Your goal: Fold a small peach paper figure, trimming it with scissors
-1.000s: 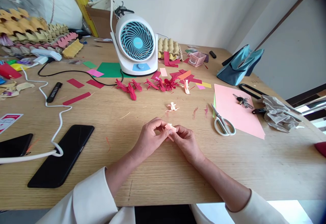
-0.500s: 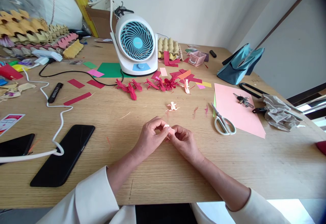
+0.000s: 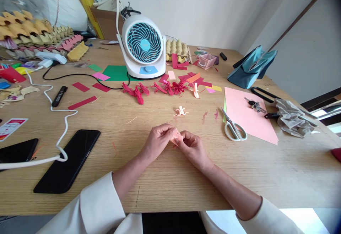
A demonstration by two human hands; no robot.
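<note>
Between my two hands is a small piece of folded pink paper (image 3: 176, 136), held over the near middle of the table. My left hand (image 3: 159, 139) pinches it from the left, thumb and fingers closed. From the right, my right hand (image 3: 194, 146) grips its other side with thumb and curled fingers; part of the paper is hidden there. Just beyond my hands lies a pale pink folded paper figure (image 3: 181, 111). Farther back, another pale paper figure (image 3: 195, 90) stands beside a row of crimson folded paper figures (image 3: 137, 94).
Scissors (image 3: 234, 129) lie at the right, beside pink paper sheets (image 3: 247, 115) with keys (image 3: 255, 105) on top. A white fan (image 3: 145, 45) stands at the back. On the left are a black phone (image 3: 68, 161), a white cable (image 3: 65, 127) and a marker (image 3: 59, 96).
My left thumb and fingers have shifted slightly on the pink paper, and more of its folded face shows. The view has moved a little; the table's other things stay in place.
</note>
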